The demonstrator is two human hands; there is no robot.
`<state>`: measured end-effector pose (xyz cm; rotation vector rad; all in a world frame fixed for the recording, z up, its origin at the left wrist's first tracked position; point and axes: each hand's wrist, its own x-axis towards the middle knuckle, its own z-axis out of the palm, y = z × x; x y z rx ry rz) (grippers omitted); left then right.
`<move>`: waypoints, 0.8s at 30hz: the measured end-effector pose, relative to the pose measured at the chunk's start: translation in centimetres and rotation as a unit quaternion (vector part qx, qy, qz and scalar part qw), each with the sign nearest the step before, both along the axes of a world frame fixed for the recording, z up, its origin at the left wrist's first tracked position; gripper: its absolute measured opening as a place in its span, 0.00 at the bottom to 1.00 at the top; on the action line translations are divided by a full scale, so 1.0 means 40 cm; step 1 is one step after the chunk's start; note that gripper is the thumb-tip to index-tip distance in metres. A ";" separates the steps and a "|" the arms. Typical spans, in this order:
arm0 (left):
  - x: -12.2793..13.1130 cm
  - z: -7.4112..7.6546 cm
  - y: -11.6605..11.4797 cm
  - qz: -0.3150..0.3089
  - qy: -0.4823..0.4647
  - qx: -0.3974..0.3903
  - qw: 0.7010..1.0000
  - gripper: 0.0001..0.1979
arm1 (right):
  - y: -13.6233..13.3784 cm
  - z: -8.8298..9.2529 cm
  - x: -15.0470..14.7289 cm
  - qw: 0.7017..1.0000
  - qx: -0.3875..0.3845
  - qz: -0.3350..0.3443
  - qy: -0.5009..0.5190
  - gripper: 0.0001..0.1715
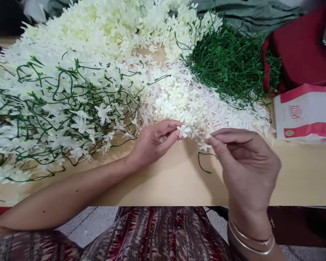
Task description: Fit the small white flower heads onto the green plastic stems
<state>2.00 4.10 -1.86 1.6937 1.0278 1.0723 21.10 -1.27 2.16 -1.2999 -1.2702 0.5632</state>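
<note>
A small white artificial flower (183,131) is pinched between the thumb and forefinger of my left hand (154,143). Across a short gap, my right hand (246,163) closes thumb against forefinger; whatever lies between these fingertips is too small to make out. Just behind both hands spreads a pile of loose white petals (172,96), mixed with thin white stamens (228,116). Below my right fingertips a single curved green stem (205,168) rests on the table (163,188).
Flowers on green stems (81,119) heap up at the left. Behind them rises a large mound of pale petals (97,29). Bare green stems (228,61) fill the back right, beside a red bag (304,47) and a white-and-pink paper packet (306,112).
</note>
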 end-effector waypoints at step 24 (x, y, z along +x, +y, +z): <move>0.004 0.018 -0.036 -0.032 0.079 0.172 0.981 0.10 | -0.013 -0.085 -0.076 0.995 0.049 -0.041 -0.071 0.10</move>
